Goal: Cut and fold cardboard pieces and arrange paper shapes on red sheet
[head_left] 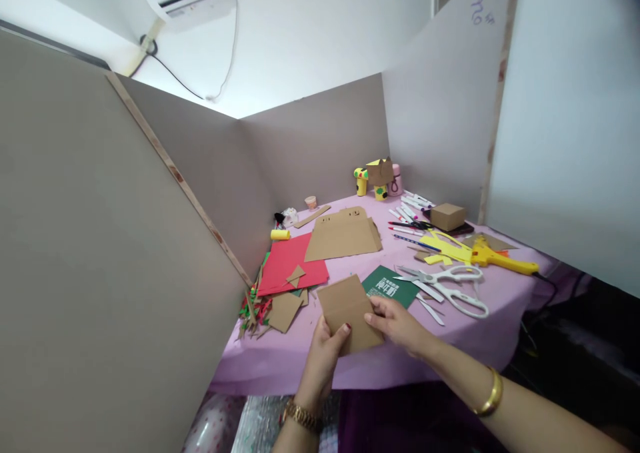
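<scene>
Left hand: our left hand (326, 350) is grasping a cardboard piece (347, 298) at its lower left side, with the thumb lying on the upper face; a gold-coloured watch (303, 416) is circling this wrist.
Right hand: our right hand (393, 323) is pinching the same piece at its right edge; a gold bangle (490, 392) is circling this forearm.
Cardboard piece: we are holding it at the near edge of the bench (365, 368), between both hands; a crease is running across it; whether it is touching the cloth, we cannot tell.
Green card: just behind the right hand, a green card (380, 285) with white print is lying; the blades of the white-handled scissors (457, 290) are crossing its right part.
Left side: we are seeing red paper (277, 263), with cardboard scraps (285, 313) near its front edge.
Middle: a large cardboard sheet (345, 240) is lying behind our piece, overlapping the red paper.
Right side: a yellow glue gun (503, 259) is resting beyond the scissors; a small cardboard box (447, 216) is standing farther back, near the markers (407, 210).
</scene>
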Tool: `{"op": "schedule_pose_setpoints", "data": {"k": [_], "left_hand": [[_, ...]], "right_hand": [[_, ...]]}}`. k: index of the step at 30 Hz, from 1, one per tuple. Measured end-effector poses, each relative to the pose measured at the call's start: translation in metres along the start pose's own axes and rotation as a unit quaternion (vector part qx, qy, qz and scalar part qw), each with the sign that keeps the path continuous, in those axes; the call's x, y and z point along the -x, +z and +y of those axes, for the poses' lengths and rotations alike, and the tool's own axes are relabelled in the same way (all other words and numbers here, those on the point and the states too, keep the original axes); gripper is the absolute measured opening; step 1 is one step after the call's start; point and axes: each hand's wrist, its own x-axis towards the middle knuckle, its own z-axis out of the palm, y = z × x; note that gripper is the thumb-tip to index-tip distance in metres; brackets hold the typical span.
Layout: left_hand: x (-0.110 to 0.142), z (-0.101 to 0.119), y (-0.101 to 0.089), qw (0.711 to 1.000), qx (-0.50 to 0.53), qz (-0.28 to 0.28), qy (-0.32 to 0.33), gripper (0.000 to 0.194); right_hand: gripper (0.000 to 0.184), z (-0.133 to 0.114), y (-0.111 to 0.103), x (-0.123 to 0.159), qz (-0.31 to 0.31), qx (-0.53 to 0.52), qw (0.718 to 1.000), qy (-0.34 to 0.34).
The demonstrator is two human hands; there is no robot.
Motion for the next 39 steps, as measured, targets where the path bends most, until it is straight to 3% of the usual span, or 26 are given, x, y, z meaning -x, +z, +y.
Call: {"op": "schedule_pose_setpoints", "data": {"k": [4, 7, 12, 15, 20, 27, 36, 39], "left_hand": [[0.011, -0.003, 0.009, 0.994, 0.087, 0.049, -0.044, 0.044], [0.021, -0.016, 0.028, 0.977, 0.191, 0.080, -0.047, 0.048], [0.030, -0.026, 0.072, 0.938, 0.306, 0.157, -0.036, 0.050], [0.027, -0.019, 0.087, 0.921, 0.317, 0.222, -0.048, 0.041], [0.026, -0.010, 0.083, 0.916, 0.304, 0.252, -0.066, 0.035], [0.035, -0.009, 0.069, 0.937, 0.259, 0.216, -0.091, 0.025], [0.037, 0.000, 0.072, 0.904, 0.305, 0.250, -0.169, 0.008], [0.038, -0.002, 0.073, 0.907, 0.296, 0.256, -0.155, 0.013]], "right_hand": [[0.028, 0.002, -0.005, 0.012, 0.050, -0.090, 0.994, 0.036], [0.031, 0.005, -0.004, 0.017, 0.096, -0.135, 0.985, 0.040], [0.034, 0.002, 0.020, 0.035, 0.139, -0.196, 0.970, 0.026], [0.032, 0.004, 0.033, 0.047, 0.179, -0.200, 0.963, 0.028], [0.031, 0.009, 0.030, 0.054, 0.167, -0.163, 0.971, 0.046], [0.031, -0.005, 0.003, 0.050, 0.097, -0.116, 0.986, 0.068], [0.029, -0.002, 0.014, 0.060, 0.140, -0.134, 0.980, 0.055], [0.030, 0.003, 0.021, 0.062, 0.145, -0.118, 0.981, 0.052]]}}
